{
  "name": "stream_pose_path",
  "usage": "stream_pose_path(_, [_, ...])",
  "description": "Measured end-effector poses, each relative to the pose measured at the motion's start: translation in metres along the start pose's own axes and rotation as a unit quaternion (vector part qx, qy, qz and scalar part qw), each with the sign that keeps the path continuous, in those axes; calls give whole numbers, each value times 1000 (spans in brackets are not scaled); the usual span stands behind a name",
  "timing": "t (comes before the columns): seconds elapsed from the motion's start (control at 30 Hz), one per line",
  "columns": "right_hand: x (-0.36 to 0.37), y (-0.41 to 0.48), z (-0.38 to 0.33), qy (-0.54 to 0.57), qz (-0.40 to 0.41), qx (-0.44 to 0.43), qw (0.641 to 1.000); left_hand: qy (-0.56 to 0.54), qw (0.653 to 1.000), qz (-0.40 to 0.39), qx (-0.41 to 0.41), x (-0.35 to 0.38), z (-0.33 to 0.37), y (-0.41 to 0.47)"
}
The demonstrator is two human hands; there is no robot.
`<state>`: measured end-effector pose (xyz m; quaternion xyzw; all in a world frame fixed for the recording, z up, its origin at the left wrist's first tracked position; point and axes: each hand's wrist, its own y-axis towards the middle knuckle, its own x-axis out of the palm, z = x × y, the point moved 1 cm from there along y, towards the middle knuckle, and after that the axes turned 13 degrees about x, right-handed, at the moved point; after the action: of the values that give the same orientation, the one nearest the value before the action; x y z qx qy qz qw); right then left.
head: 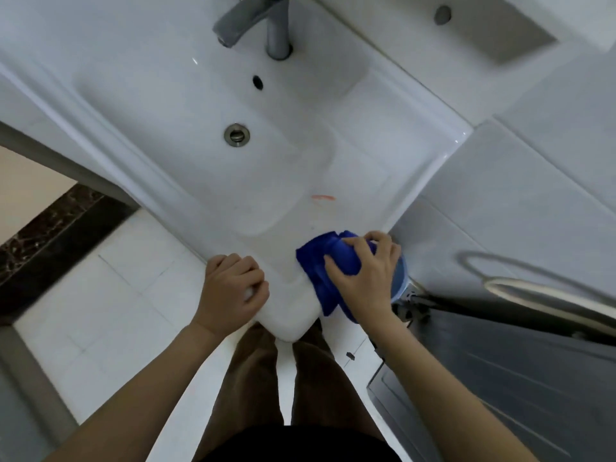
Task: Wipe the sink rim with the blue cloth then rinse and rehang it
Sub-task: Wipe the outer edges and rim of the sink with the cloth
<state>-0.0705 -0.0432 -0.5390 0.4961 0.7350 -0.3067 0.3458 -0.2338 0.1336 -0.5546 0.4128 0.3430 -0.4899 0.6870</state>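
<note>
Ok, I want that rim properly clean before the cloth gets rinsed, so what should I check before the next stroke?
1. Blue cloth under the right hand, pressed on the sink rim: ok.
2. Left hand bracing on the rim, clear of the cloth: ok.
3. Orange mark on the ledge ahead of the cloth: not ok, not wiped yet.
4. Rim free of clutter along the wiping path: ok.
5. Faucet off: ok, no water visible.
6. Cloth damp enough: cannot tell.

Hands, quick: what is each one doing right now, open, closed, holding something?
Left hand: closed in a loose fist, resting on the sink rim, holding nothing visible.
Right hand: closed on the blue cloth, pressing it onto the rim.
</note>
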Motion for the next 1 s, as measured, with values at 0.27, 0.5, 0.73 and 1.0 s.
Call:
stream_pose_path(0.27, [-59,184,19,-1,103,23,994,19,999,31,-4,2,5,3])
stream_pose_path(0.5, [-39,86,1,-274,20,-83,958,15,999,12,-25,-4,12,5])
stream_pose_path(0.73, [-45,116,-22,-158,-98,-106,977,10,999,-2,-36,-9,1,2])
stream_pose_path(1.0, [20,143,-61,-206,-48,-67,975,23,993,66,-98,-3,-22,5])
